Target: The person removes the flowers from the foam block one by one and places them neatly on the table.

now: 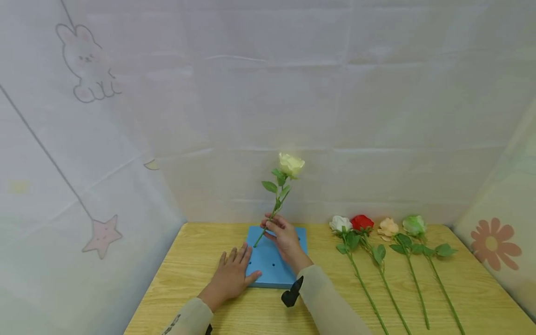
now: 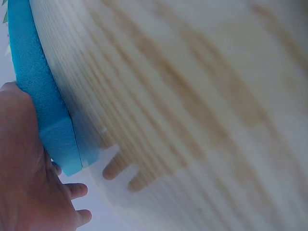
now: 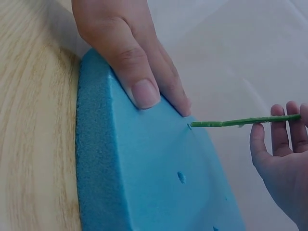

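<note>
A pale yellow artificial rose [image 1: 291, 165] stands tilted over a blue foam block [image 1: 264, 275], its bloom leaning right. My right hand [image 1: 286, 240] pinches its green stem [image 3: 240, 121] between thumb and fingers, partway down. The stem's lower end is right at a small hole near the block's far left corner. My left hand [image 1: 231, 275] lies flat at the block's left side, fingers spread and straight, with the thumb resting on the top face. In the left wrist view, the left hand [image 2: 21, 163] is against the foam block's edge [image 2: 36, 72].
To the right lie several roses side by side: a white rose [image 1: 341, 223], a red rose [image 1: 362, 223], a peach rose [image 1: 388, 227] and a green rose [image 1: 414, 225], stems toward me. Other small holes [image 3: 181, 177] dot the foam. Pale cloth walls surround the wooden table [image 1: 176, 274].
</note>
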A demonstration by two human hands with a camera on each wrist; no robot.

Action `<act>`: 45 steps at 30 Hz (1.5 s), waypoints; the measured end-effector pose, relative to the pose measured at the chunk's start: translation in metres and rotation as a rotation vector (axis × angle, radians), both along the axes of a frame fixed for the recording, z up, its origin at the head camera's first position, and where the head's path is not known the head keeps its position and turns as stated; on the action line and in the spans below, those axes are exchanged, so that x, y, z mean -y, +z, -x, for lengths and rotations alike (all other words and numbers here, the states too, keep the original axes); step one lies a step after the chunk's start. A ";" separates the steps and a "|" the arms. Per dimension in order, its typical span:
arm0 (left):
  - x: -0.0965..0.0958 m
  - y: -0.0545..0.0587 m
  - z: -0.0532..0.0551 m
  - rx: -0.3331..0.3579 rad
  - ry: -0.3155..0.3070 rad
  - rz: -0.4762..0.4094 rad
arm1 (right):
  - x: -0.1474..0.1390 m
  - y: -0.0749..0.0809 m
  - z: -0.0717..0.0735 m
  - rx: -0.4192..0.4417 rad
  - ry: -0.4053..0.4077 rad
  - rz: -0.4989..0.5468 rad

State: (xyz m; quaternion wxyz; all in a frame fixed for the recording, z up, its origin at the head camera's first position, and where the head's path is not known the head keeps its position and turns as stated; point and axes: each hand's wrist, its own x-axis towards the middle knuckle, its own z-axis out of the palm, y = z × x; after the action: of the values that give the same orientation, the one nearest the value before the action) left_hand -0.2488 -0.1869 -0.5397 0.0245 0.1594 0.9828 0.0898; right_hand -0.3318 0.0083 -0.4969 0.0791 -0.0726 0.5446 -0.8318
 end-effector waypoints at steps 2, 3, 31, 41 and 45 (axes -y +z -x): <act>0.000 -0.001 0.000 0.001 0.002 0.001 | -0.001 0.002 0.000 -0.009 0.001 0.003; 0.000 -0.001 0.001 0.000 0.002 0.003 | -0.001 0.003 0.000 -0.015 0.001 0.002; -0.001 0.001 0.001 0.004 -0.007 -0.029 | -0.013 0.029 -0.008 -0.074 0.030 -0.025; 0.000 -0.001 0.001 0.001 -0.010 -0.011 | -0.020 0.036 -0.011 -0.086 0.026 -0.037; 0.001 -0.001 0.001 -0.005 -0.006 -0.001 | -0.024 0.039 -0.012 -0.094 0.026 -0.052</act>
State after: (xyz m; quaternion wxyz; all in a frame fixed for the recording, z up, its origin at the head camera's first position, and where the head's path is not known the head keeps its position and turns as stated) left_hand -0.2494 -0.1874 -0.5406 0.0221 0.1625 0.9824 0.0898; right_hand -0.3193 0.0320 -0.4577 0.0659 -0.1164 0.5680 -0.8121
